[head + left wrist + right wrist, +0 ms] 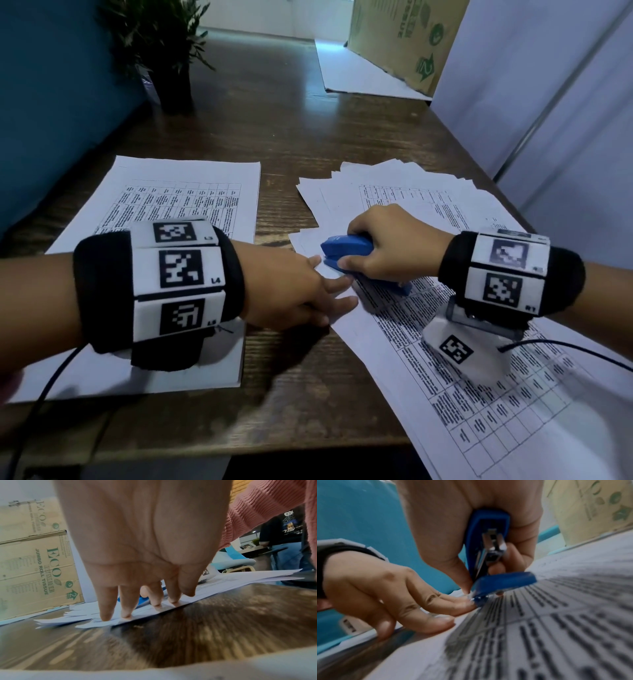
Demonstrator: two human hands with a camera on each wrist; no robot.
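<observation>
My right hand (380,246) grips a blue stapler (349,251), its mouth around the top left corner of a printed sheet set (462,387) on the wooden table. In the right wrist view the blue stapler (488,555) is seen from behind, its base (503,582) lying on the printed sheets (539,628). My left hand (308,291) lies flat beside the stapler, straight fingers (106,608) pressing the paper edge (145,616) down; the left hand (399,596) touches the sheet just left of the stapler's front.
A neat stack of printed pages (171,205) lies at the left under my left forearm. A fanned loose pile (394,192) sits behind the stapler. A potted plant (168,58) and a cardboard box (404,37) stand at the back. Another person (284,539) stands beyond the table.
</observation>
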